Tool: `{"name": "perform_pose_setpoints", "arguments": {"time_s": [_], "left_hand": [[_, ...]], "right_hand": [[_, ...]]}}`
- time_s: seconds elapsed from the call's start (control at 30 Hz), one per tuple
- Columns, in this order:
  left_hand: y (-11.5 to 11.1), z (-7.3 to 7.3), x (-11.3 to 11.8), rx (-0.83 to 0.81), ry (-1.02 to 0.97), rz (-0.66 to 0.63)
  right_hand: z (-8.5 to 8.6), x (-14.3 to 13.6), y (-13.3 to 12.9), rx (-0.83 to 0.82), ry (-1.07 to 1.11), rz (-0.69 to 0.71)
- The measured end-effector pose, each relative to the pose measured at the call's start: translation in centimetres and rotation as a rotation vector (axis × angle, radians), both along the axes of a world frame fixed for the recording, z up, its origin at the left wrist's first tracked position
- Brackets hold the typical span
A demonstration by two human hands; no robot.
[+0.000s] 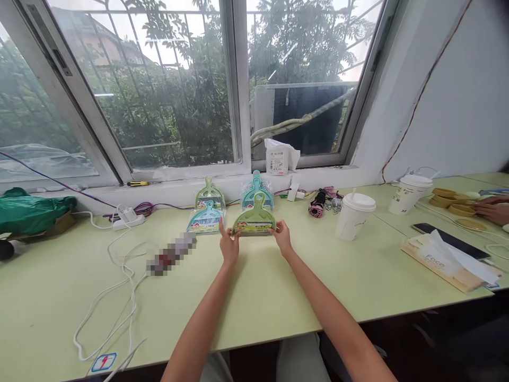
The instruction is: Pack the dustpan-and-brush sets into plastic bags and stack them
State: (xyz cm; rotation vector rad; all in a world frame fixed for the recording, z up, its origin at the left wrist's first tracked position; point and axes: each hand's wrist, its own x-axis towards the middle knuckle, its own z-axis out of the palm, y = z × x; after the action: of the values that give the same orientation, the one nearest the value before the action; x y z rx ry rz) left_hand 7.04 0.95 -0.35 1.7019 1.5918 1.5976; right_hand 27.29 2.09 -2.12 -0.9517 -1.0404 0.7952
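A green dustpan set in clear wrapping stands upright on the table, held at its two lower corners. My left hand pinches the left corner, its index finger pointing up. The right corner is between the fingers and thumb of my right hand. Just behind stands a stack of blue-green dustpan sets. To the left, a light blue set leans in front of another green set.
White cables and a pixelated object lie left. A lidded cup, a second cup, a tissue pack and a phone are right. Another person's hand is at the far right. Windows rise behind.
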Motion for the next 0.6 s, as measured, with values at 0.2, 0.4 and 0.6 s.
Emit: {"name": "perform_pose_setpoints", "arguments": {"time_s": [0.2, 0.4, 0.6], "left_hand": [[6.2, -1.4, 1.5, -0.074, 0.122, -0.201], [12.7, -3.0, 3.9, -0.047, 0.077, -0.069], [18.3, -4.2, 5.7, -0.024, -0.062, -0.197]], "right_hand": [[-1.7, 1.8, 4.3, 0.005, -0.250, -0.271], [-2.7, 2.0, 11.1, 0.138, -0.468, -0.490], [-3.8, 1.6, 16.8, 0.192, -0.565, -0.549]]}}
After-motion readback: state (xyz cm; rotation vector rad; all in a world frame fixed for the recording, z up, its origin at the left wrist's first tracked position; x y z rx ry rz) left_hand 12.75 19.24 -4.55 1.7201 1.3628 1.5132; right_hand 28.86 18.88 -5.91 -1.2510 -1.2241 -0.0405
